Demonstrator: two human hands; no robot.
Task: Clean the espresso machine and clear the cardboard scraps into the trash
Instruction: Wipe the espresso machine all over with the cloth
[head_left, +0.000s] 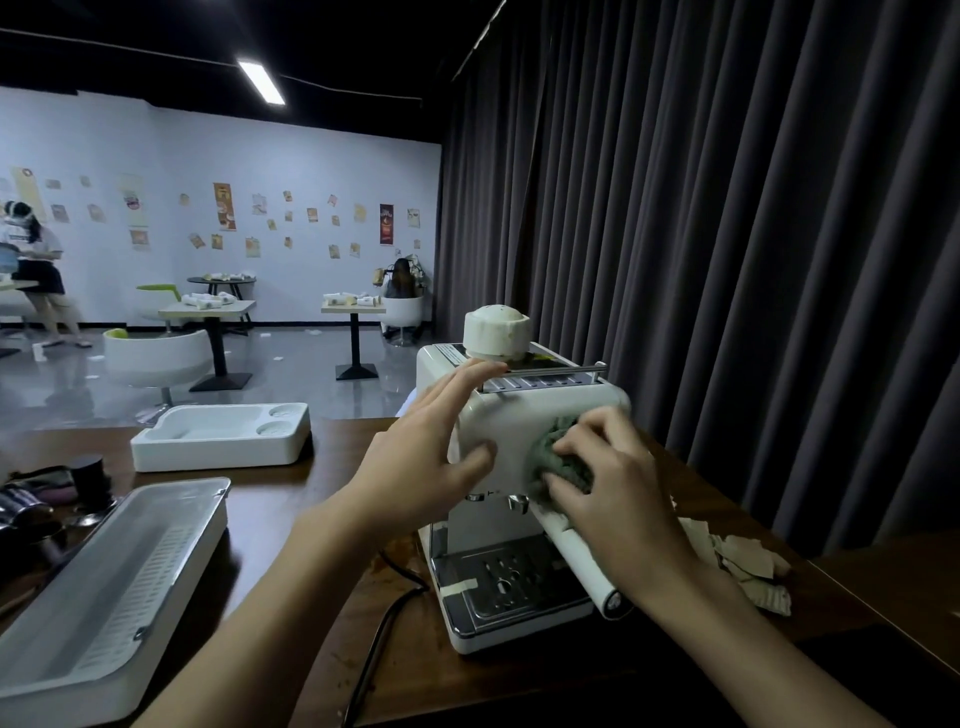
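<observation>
A white espresso machine (514, 426) stands on the dark wooden table (322, 499), with a steel drip grate (511, 584) at its base and a round white cap (496, 332) on top. My left hand (431, 457) lies flat against the machine's left front corner, fingers spread. My right hand (613, 499) presses a grey-green cloth (558, 454) against the front panel. Torn cardboard scraps (748, 566) lie on the table just right of the machine, partly hidden behind my right wrist.
A long white tray with a clear lid (109, 582) sits at the near left. A white moulded tray (223, 434) lies further back. Dark cups and tools (52, 504) crowd the left edge. A black power cable (379, 639) runs forward. Dark curtain (727, 234) behind.
</observation>
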